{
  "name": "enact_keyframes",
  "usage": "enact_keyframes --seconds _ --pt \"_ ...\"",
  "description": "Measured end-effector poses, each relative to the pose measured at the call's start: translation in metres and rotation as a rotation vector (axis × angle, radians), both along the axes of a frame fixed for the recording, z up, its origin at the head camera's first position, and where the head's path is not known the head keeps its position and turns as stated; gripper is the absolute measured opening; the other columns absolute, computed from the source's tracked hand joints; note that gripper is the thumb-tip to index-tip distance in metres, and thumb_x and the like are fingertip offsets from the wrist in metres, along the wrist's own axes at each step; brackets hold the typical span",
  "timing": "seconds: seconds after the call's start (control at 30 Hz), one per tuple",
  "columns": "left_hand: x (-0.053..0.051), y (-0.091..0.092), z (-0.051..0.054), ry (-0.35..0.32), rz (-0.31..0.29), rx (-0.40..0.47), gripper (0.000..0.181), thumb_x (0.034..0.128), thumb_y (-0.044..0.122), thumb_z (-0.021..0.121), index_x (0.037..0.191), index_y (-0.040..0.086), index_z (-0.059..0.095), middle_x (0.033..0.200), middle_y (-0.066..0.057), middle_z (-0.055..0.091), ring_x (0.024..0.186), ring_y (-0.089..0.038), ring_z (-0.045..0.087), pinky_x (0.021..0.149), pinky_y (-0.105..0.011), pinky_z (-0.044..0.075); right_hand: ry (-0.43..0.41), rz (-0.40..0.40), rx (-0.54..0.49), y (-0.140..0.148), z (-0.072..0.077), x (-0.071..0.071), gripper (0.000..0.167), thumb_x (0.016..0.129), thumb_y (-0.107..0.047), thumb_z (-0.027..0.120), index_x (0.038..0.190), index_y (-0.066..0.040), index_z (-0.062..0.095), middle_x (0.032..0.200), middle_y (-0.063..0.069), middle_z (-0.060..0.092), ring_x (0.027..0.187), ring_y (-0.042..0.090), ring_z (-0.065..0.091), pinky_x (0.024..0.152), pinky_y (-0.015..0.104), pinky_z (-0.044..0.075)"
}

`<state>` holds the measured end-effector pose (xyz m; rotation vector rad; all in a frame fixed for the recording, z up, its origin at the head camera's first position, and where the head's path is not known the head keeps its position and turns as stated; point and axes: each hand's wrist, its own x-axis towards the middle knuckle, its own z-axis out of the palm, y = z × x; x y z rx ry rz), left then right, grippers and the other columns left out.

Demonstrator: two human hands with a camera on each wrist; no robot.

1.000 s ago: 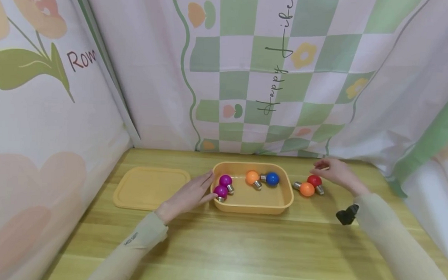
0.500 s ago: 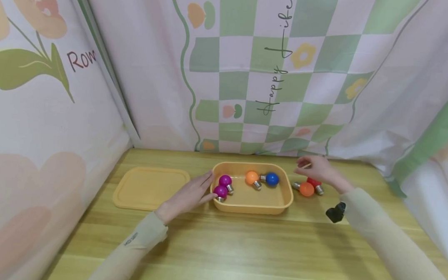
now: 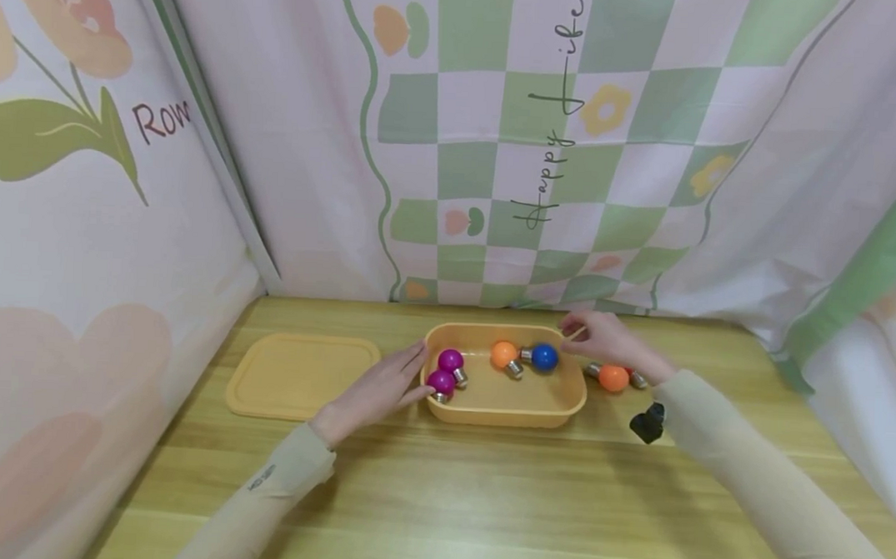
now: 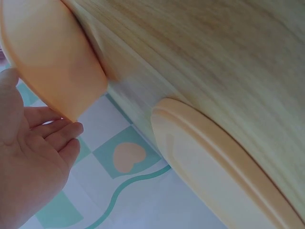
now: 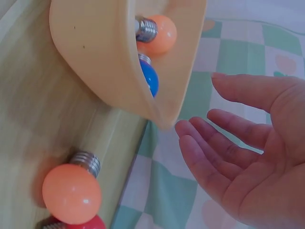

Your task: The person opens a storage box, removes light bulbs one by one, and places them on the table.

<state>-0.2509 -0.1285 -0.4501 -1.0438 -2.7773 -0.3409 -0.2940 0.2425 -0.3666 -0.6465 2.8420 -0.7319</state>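
Observation:
In the head view, my left hand (image 3: 374, 390) rests against the left end of a yellow plastic box (image 3: 505, 417). Its fingers touch the rim, seen in the left wrist view too. Inside the box lie two purple light bulbs (image 3: 450, 361), an orange bulb (image 3: 503, 354) and a blue bulb (image 3: 545, 357). My right hand (image 3: 610, 340) is over the box's back right corner. The right wrist view shows this hand (image 5: 248, 143) with loosely bent fingers and nothing in them. Right of the box lie another orange bulb (image 5: 71, 193) and a red bulb (image 5: 90, 223), partly hidden.
A flat yellow lid (image 3: 301, 375) lies on the wooden table (image 3: 438, 496) left of the box. Printed curtains (image 3: 468, 172) hang behind the table and along its sides. A black device (image 3: 648, 423) is attached at my right wrist.
My right hand has moved left, from above the loose red and orange bulbs to the box's right rim. My left hand and the bulbs in the box have stayed in place.

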Motion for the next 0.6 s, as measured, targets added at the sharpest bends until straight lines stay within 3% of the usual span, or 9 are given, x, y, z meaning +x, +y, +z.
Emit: enact_keyframes --seconds 0.33,0.6 --pt "0.0 0.001 0.001 -0.011 0.011 -0.009 0.07 0.1025 0.043 0.05 0.149 -0.007 0.036 0.157 -0.026 0.035 0.143 -0.039 0.042 0.119 -0.05 0.038 0.016 0.071 0.0 -0.017 -0.014 -0.006 0.035 0.088 -0.007 0.071 0.116 0.012 0.062 0.113 0.029 0.067 0.099 0.039 0.068 0.086 0.045 0.061" --pt "0.0 0.001 0.001 -0.011 0.012 -0.012 0.07 0.1022 0.043 0.05 0.149 -0.007 0.036 0.156 -0.027 0.036 0.142 -0.039 0.043 0.118 -0.05 0.039 0.097 0.115 0.064 -0.024 -0.026 -0.012 0.032 0.084 -0.005 0.073 0.112 0.01 0.064 0.105 0.026 0.069 0.093 0.037 0.068 0.083 0.047 0.06"
